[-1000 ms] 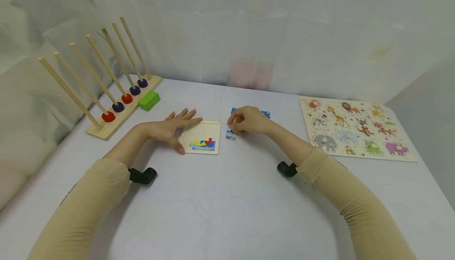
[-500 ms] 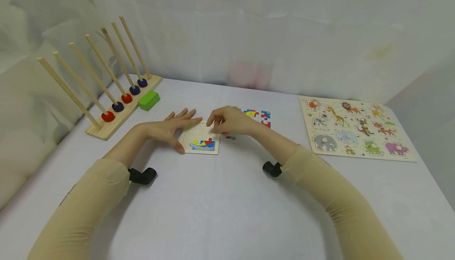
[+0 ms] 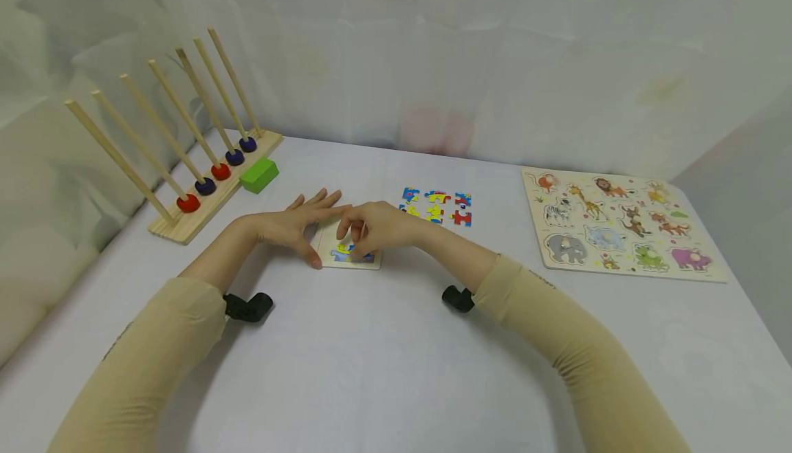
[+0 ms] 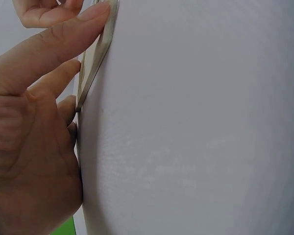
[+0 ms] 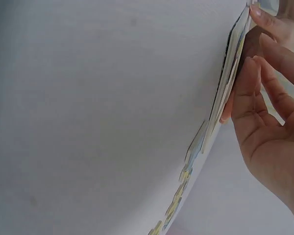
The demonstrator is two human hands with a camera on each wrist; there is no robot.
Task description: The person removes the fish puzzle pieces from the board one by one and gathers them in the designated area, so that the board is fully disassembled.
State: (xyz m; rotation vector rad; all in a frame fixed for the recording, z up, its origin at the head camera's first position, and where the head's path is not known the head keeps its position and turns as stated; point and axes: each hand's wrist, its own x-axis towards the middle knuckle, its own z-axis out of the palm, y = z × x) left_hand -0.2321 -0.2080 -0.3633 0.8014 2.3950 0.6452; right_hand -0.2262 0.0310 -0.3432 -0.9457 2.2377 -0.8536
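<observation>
A small pale wooden puzzle tray lies flat at mid-table, with blue, yellow and red jigsaw pieces along its near side. My left hand spreads its fingers around the tray's left side, thumb at the near corner and fingers at the far edge; in the left wrist view the thumb rests on the rim. Over the tray my right hand has its fingers bent and tips close together, right at the pieces. In the right wrist view its thumb meets the index fingertip; I cannot tell whether a piece is between them.
Several loose jigsaw pieces lie in rows beyond the right wrist. An animal puzzle board stands at the right. At the left are a wooden peg rack with red and dark blue beads and a green block.
My right hand has moved left and slightly nearer, from the loose pieces to over the tray, uncovering several loose pieces. The left hand stays where it was.
</observation>
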